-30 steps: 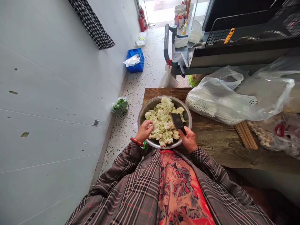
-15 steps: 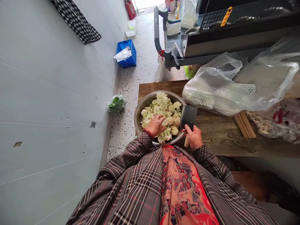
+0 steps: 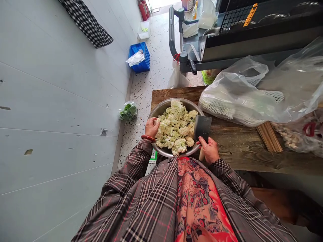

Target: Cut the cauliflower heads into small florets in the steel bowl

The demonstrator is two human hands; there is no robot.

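Observation:
Cauliflower florets (image 3: 179,129) fill a round metal bowl (image 3: 161,104) at the end of the wooden table. My left hand (image 3: 152,127), with a red bangle at the wrist, is at the bowl's left rim beside the florets. Its fingers are bent together, and whatever they may hold is too small to make out. On the right side of the bowl, my right hand (image 3: 210,149) grips the handle of a cleaver (image 3: 203,127). The dark blade overlaps the bowl's right rim.
Clear plastic bags (image 3: 234,97) with netted contents lie right of the bowl. Wooden sticks (image 3: 269,137) are farther right on the table (image 3: 237,144). A cart handle (image 3: 172,32) stands beyond. A blue crate (image 3: 140,65) and bagged greens (image 3: 128,111) are on the floor left.
My left hand has moved left from above the middle of the florets to the bowl's left rim. The cleaver stays in my right hand. The view has shifted slightly.

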